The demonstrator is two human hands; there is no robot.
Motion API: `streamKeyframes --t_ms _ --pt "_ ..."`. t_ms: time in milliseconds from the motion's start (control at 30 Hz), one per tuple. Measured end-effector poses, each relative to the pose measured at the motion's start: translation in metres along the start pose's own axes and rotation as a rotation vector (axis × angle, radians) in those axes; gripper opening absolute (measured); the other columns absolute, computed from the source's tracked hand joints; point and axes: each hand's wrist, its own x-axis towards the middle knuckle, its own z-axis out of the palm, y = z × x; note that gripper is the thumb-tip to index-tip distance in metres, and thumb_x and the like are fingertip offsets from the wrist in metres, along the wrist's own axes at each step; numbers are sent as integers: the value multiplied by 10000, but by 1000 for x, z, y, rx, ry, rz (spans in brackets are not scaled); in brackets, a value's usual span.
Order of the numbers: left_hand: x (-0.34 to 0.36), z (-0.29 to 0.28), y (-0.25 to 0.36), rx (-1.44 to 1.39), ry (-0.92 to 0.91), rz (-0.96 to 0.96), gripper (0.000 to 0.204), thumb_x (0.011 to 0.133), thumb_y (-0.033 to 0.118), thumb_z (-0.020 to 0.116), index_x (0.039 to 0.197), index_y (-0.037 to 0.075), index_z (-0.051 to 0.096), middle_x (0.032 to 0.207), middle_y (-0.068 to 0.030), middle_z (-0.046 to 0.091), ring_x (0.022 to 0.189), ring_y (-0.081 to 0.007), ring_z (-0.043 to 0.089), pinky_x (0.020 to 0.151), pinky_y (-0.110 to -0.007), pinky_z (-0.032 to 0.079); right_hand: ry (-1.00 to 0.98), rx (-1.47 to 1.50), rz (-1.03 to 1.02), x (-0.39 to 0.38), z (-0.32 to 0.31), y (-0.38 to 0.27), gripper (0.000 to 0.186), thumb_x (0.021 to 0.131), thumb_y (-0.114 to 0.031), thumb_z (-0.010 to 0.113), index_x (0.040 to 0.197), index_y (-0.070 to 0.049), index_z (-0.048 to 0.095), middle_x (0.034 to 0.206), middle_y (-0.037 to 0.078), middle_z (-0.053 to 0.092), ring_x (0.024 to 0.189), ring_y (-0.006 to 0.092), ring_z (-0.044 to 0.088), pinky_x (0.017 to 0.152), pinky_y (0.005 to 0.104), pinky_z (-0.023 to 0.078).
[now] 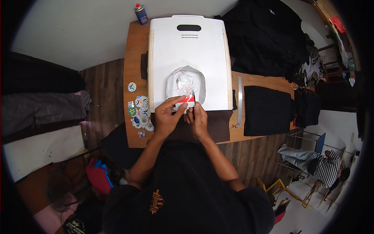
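My left hand (pixel 167 116) pinches a small red and white printed piece (pixel 186 99) by its edges. Beside it, my right hand (pixel 196 121) grips a thin dark tool (pixel 194 96), perhaps small scissors or a blade, upright against the piece. Both hands are over the lower part of a white board or casing (pixel 187 50), at a bowl-like white paper container (pixel 172 84) with small colourful scraps in it. Left of the casing lie several round patterned stickers or patches (pixel 140 111), one (pixel 132 86) apart from the pile. A brown cloth (pixel 216 126) is under the casing's front.
On the wooden table (pixel 132 58) are a spray can (pixel 142 15), a metal ruler (pixel 239 99), folded black fabric (pixel 265 111) and a large dark fabric heap (pixel 261 35). At lower right, a person in a striped top (pixel 323 169) is by metal frames. Dark cloths (pixel 39 109) lie at left.
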Motion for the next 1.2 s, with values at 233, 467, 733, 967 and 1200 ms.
streamKeyframes --t_ms 233,467,733,967,1200 --pt "-1 3 1 -7 26 -8 303 862 -71 672 1164 -54 649 1110 -144 660 1031 -152 619 904 -245 495 35 -30 16 -1 0 2 347 1065 -343 370 855 -84 463 569 -51 315 479 56 260 471 239 268" --pt "4 1 8 -42 62 -1 322 866 -90 661 1185 -80 620 1131 -143 649 1016 -132 613 888 -229 489 5 -76 60 -7 -6 2 379 1063 -396 336 878 -88 457 539 -42 300 456 76 250 489 259 275" --pt "7 -2 5 -12 65 30 324 868 -84 662 1190 -78 619 1129 -143 649 1012 -128 612 889 -228 486 -74 -76 41 -16 -8 5 395 1055 -425 346 880 -87 453 546 -47 293 460 72 238 493 253 263" --pt "9 -3 5 -5 61 70 329 866 -94 656 1192 -82 617 1127 -149 648 1004 -129 615 876 -227 496 -79 -52 42 -16 -5 5 392 1055 -422 346 884 -85 450 550 -47 290 459 69 232 486 254 260" --pt "10 -3 5 13 60 62 328 863 -101 655 1188 -91 614 1129 -159 645 1002 -139 618 868 -232 508 -81 -70 10 -13 -5 7 382 1058 -407 344 883 -84 451 546 -47 291 453 69 231 481 255 259"
